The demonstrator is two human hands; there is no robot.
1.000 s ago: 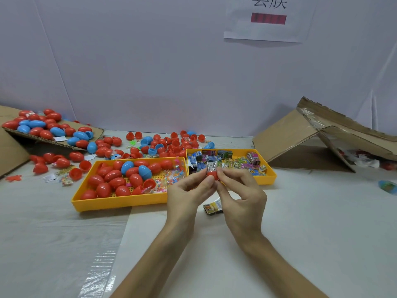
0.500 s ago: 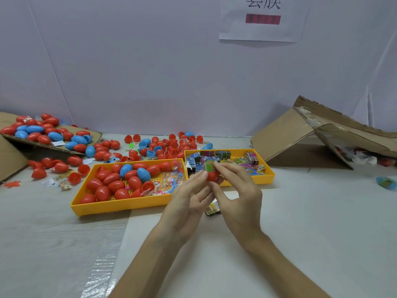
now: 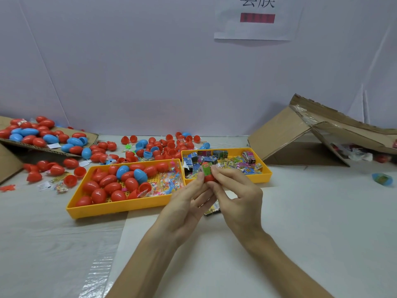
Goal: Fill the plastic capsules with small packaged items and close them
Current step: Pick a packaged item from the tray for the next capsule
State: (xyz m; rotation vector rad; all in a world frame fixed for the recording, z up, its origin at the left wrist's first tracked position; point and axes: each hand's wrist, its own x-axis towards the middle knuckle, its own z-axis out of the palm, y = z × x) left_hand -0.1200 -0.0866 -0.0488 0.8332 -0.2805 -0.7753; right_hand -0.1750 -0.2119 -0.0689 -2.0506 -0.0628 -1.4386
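A red capsule half (image 3: 209, 178) is pinched between the fingertips of my left hand (image 3: 186, 208) and my right hand (image 3: 237, 200), just in front of the trays. A small green packaged item (image 3: 206, 169) sticks up out of it. The large yellow tray (image 3: 120, 206) at left holds several red and blue capsules plus small clear packets. The smaller yellow tray (image 3: 266, 172) behind my hands holds several shiny packaged items. One more packet (image 3: 212, 209) lies on the table under my hands.
Loose red and blue capsules (image 3: 161, 147) lie scattered behind the trays and on a cardboard flap (image 3: 86, 136) at far left. A collapsed cardboard box (image 3: 300, 134) stands at right. A blue capsule (image 3: 383, 179) lies at the far right on the white table.
The green packet now sits upright in the red capsule half. Both hands have stayed almost in place, with the fingertips closing in on the capsule.
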